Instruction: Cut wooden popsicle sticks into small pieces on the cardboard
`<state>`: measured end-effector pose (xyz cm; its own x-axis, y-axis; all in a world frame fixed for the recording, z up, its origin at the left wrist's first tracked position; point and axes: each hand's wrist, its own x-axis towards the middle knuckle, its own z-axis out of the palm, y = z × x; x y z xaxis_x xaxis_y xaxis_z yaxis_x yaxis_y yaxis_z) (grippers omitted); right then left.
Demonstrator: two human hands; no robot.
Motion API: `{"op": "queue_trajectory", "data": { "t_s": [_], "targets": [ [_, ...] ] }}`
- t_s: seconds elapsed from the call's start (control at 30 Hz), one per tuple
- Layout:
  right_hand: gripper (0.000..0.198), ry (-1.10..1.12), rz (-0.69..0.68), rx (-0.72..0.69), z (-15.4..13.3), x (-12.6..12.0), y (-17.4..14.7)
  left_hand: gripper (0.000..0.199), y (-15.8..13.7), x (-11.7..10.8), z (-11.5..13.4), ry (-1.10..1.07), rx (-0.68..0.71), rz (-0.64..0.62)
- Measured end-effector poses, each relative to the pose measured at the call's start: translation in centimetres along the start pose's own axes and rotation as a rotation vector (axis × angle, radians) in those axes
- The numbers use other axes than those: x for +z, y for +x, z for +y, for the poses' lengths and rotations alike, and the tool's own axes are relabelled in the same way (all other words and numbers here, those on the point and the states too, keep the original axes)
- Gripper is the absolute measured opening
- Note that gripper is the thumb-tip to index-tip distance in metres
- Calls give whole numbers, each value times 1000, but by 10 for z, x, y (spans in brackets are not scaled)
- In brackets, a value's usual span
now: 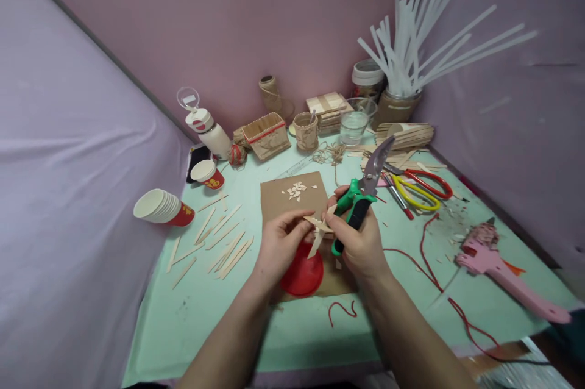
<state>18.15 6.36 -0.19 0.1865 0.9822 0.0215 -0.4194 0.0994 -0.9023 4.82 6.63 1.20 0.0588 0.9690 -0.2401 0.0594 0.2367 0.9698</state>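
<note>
My left hand pinches cut pieces of wooden craft stick that cross one another at the middle. My right hand grips the same pieces with its fingertips. It also holds green-handled pruning shears, blades pointing up and away. Under my hands, a flat red disc lies on a brown cardboard sheet. Small pale wood chips are heaped near the far part of the cardboard.
Loose craft sticks and stacked paper cups lie left. Right are yellow-handled scissors, red cord and a pink glue gun. Behind stand a white bottle, a stick-built box and a water cup.
</note>
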Motion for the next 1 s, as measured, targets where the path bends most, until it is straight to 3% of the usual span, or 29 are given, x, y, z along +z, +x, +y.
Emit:
{"op": "queue_trajectory", "data": {
  "t_s": [0.1, 0.2, 0.27, 0.37, 0.43, 0.67, 0.9, 1.0],
  "targets": [
    [36, -12, 34, 0, -1, 0, 1, 18, -2, -1, 1, 280, 176, 118],
    [35, -3, 36, -9, -2, -1, 1, 18, -4, -2, 5, 338, 312, 177],
    [34, 13, 33, -16, -3, -1, 1, 21, -3, 1, 6, 229, 237, 72],
    [37, 70, 21, 24, -4, 0, 0, 25, -2, 12, 6, 13, 40, -181],
    [37, 116, 19, 47, -4, 0, 0, 26, -2, 20, 5, -87, -21, -252],
    [36, -58, 154, -86, -1, -5, 8, 27, -10, 32, -8, -183, -107, -225],
    [40, -147, 115, -77, 9, -7, 10, 32, -13, 29, -9, -162, 8, -130],
    [40, -91, 75, -83, 7, -5, 10, 38, -12, 29, -6, -173, -13, -200]
  ]
}}
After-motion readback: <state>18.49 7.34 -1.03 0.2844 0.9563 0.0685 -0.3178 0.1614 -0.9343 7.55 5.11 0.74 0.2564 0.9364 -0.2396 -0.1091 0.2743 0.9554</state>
